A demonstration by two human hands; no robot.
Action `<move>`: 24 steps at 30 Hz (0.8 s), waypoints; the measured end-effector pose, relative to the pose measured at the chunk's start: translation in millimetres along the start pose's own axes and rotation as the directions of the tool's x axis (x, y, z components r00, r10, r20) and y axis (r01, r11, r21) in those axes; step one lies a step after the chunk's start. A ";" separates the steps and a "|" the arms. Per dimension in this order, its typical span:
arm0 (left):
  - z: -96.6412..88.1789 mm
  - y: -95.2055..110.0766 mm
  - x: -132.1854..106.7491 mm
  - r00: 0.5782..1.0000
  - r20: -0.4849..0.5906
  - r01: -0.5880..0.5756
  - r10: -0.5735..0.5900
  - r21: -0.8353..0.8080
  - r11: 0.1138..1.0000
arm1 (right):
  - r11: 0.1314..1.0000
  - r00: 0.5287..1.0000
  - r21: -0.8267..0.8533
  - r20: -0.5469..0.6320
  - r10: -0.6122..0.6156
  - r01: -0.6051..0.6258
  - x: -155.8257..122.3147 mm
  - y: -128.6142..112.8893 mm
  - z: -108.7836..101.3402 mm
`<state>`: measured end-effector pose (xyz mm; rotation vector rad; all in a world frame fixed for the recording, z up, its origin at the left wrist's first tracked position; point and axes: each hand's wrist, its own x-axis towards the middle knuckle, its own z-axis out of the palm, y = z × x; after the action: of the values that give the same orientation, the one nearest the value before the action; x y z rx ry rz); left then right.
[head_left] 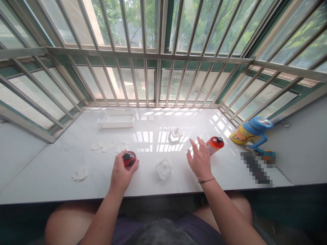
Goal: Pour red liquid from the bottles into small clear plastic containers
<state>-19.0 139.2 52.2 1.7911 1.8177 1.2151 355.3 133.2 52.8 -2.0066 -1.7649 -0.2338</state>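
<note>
Dark red bottle (129,159) in the left grip (121,170), thumb and fingers curved around it. The right grip (201,161) was spread, with nothing grasped. Just beside it, to the right and slightly beyond, was an orange bottle (214,145) on the table (143,185), black cap outward, seemingly upright; contact could not be told. The right was clearly nearer it. Between both grips sat a clear jar (164,169).

Left hand (121,173) around dark-red round bottle (131,158). Right of grip, I note: clear square jar (164,169) near; farther, orange-red bottle (216,144) past right hand (200,160). Beyond grip, leftward: white lattice plastic basket (117,124). Left: crumpled white scrap (80,174).
</note>
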 end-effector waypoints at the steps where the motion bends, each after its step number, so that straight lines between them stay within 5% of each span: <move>1: 0.4 -0.3 0.1 1.000 -0.005 -0.002 0.002 0.001 1.000 | 0.998 0.995 -0.026 -0.073 0.061 -0.063 -11.7 9.7 -5.1; 5: 1.6 -1.8 0.4 1.000 -0.013 -0.008 0.008 0.009 1.000 | 0.965 0.955 -0.096 -0.201 0.220 -0.242 -29.8 58.1 -15.7; 9: 1.1 -2.8 0.5 1.000 0.000 -0.014 0.014 0.010 1.000 | 0.972 0.969 -0.026 0.080 0.235 -0.234 -10.1 96.0 -11.5; 12: 0.1 -1.7 0.1 1.000 0.009 -0.013 0.013 0.017 1.000 | 0.974 0.951 0.009 0.218 0.221 -0.228 4.8 98.2 -4.4; 15: -1.4 -1.0 -0.1 1.000 0.019 0.001 -0.001 0.018 1.000 | 0.983 0.971 0.093 0.194 0.139 -0.159 5.0 75.4 1.8; 19: -6.6 -4.4 1.6 0.998 0.065 -0.021 0.021 0.004 1.000 | 0.961 0.986 0.277 0.165 -0.036 -0.011 -17.1 16.1 3.8; 24: -17.5 -11.8 1.2 0.986 0.129 -0.104 0.104 -0.002 0.995 | 0.803 0.943 0.593 0.229 -0.240 0.060 -42.2 -58.2 5.8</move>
<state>-39.8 136.0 54.3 1.9410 1.6760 1.1035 290.8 102.4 43.1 -1.5026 -1.8768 0.5346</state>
